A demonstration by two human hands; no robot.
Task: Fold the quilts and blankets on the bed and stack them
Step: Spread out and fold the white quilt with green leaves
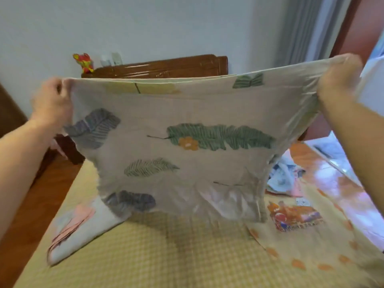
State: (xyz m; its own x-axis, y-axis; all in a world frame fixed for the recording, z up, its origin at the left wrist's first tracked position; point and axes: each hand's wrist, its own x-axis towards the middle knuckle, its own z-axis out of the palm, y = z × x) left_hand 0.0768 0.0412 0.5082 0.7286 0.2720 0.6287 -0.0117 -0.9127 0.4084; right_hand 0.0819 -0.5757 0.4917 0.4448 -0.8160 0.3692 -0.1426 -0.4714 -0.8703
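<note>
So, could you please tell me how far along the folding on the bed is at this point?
Early, it seems. No finished stack is visible. In hand: the left hand and right hand hold the leaf-print quilt up by its top corners, apparently doubled, its lower end trailing on the checked mat. Left: finishing this fold, then the crumpled blue bedding and the orange-spotted sheet, then stacking.

A home bedroom: a bed with wooden headboard, curtain beside it.

Pale wall, wooden headboard, grey curtain, glossy floor.
</note>
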